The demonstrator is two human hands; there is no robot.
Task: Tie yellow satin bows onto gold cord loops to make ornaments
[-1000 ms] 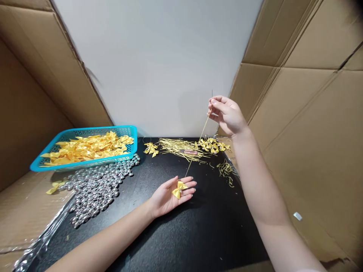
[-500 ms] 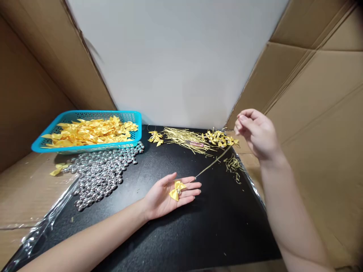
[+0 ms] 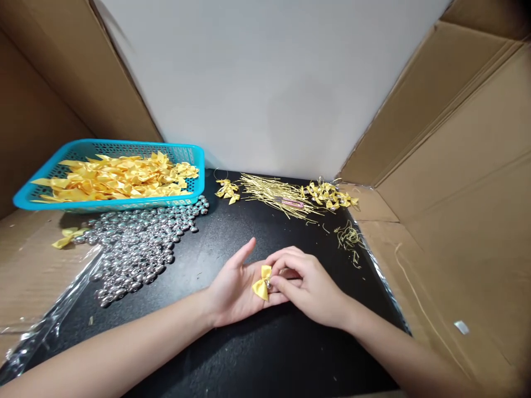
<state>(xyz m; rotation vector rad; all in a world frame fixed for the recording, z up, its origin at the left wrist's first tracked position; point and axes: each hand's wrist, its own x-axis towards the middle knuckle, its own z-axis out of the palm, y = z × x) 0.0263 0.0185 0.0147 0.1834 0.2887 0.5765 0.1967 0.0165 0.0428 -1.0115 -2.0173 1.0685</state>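
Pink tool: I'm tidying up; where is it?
In the head view, the pink tool lies right of centre on the gold strands, left of the larger beaded-bow cluster.

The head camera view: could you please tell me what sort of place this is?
Probably a small handcraft workspace: cardboard panels flank a black tabletop, a blue basket holds many yellow bows, and silver beads lie spread in front of it.

"Was it bright?"
"Fairly. The wall [image 3: 232, 66] was palely lit, with a soft shadow [image 3: 296, 121] across it."
"Glare?"
"Glints dotted the beads [image 3: 141, 249] and plastic [image 3: 62, 313]; a sheen lay on the table [image 3: 209, 257]."
"Blur?"
"The bow [image 3: 262, 288] looked clear; the right edge was soft, its top corner black."
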